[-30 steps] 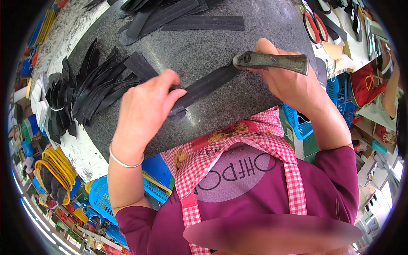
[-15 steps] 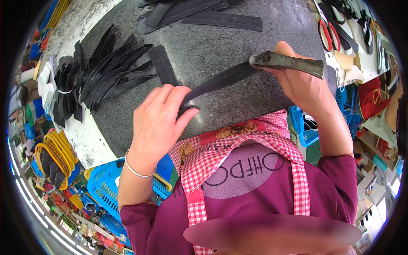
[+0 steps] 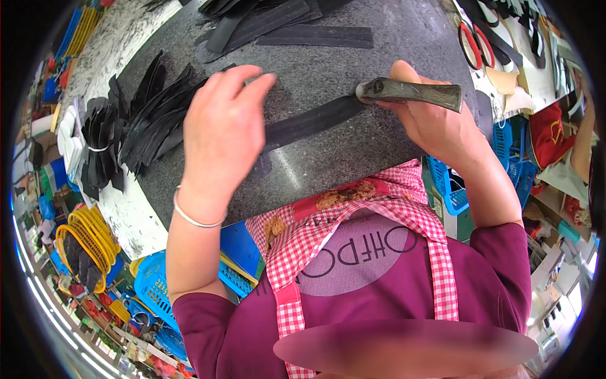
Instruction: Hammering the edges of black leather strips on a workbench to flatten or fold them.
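My right hand (image 3: 423,114) is closed around a hammer (image 3: 410,93). Its worn metal head shows above the fingers, and the handle is hidden under my hand. From beneath the hammer's rounded end, a long black strip (image 3: 309,126) runs left across a dark stone slab (image 3: 353,151). My left hand (image 3: 224,120) is raised off this strip, with fingers loosely bent and apart and nothing visible in them. It hovers at the right edge of a fanned bundle of black strips (image 3: 151,120), covering part of it.
More black strips (image 3: 278,25) lie at the slab's far side. Red-handled scissors (image 3: 475,45) rest at the far right, by scraps. Blue baskets (image 3: 449,186) stand below the table's right edge, with another blue basket (image 3: 154,281) and yellow baskets (image 3: 88,243) at the left.
My left hand has let go of the long strip and moved up and left towards the bundle, covering where a short strip lay. My right hand still holds the hammer over the strip's end.
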Motion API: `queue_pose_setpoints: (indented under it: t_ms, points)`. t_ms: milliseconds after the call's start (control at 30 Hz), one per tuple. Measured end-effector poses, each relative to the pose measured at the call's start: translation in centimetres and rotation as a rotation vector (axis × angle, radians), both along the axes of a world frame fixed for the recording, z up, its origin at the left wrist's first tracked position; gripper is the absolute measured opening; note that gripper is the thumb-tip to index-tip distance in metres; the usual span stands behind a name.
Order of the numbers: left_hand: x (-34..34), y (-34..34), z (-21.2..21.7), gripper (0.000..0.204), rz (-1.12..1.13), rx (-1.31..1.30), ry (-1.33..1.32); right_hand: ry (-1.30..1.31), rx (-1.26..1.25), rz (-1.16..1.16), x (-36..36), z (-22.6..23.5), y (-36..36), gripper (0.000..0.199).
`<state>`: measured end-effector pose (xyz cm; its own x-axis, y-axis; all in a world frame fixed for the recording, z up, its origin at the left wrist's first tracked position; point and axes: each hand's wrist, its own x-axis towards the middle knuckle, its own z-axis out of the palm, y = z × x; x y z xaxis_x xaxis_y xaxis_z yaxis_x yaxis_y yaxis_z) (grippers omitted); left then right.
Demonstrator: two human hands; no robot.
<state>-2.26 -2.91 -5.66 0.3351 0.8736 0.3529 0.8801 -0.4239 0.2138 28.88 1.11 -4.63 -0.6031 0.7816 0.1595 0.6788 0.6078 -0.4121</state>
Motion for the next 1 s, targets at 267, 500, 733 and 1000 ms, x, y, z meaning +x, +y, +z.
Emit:
queue_pose_setpoints:
  t_ms: [267, 500, 733, 1000]
  points:
    - [7.1, -0.9, -2.4, 0.021, -0.118, -0.075, -0.142, 0.053, -0.113, -0.038, 0.7, 0.3, -0.2, 0.020]
    - [8.5, 0.6, -3.3, 0.016, -0.121, -0.137, -0.488, 0.037, -0.013, -0.049, 0.9, 2.1, 0.3, 0.020]
    - [7.5, 0.1, -2.8, 0.020, -0.194, -0.075, -0.322, -0.050, -0.041, -0.029, 1.1, 1.6, 1.2, 0.017]
    - [6.7, -0.2, -2.9, 0.019, -0.195, -0.147, -0.446, -0.124, -0.089, 0.071, 0.3, 2.0, 2.1, 0.014]
